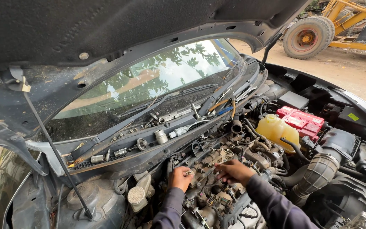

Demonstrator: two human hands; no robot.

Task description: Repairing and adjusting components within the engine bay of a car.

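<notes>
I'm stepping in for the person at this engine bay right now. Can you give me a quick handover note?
Left hand: fingertips pinching a small metal part on the engine top.
Right hand: fingers down on the engine top beside it; grip unclear.
Sockets and loose tools lie along the cowl tray under the windshield.
Hood is propped up; the engine top is uncovered.
Which fasteners remain can't be told.

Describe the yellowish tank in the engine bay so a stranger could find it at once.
Start at the raised hood and look down into the engine bay, to the right of the two hands. The tank sits just left of the red battery cover. It is the only pale yellow, translucent plastic thing among dark metal and hoses.
</notes>
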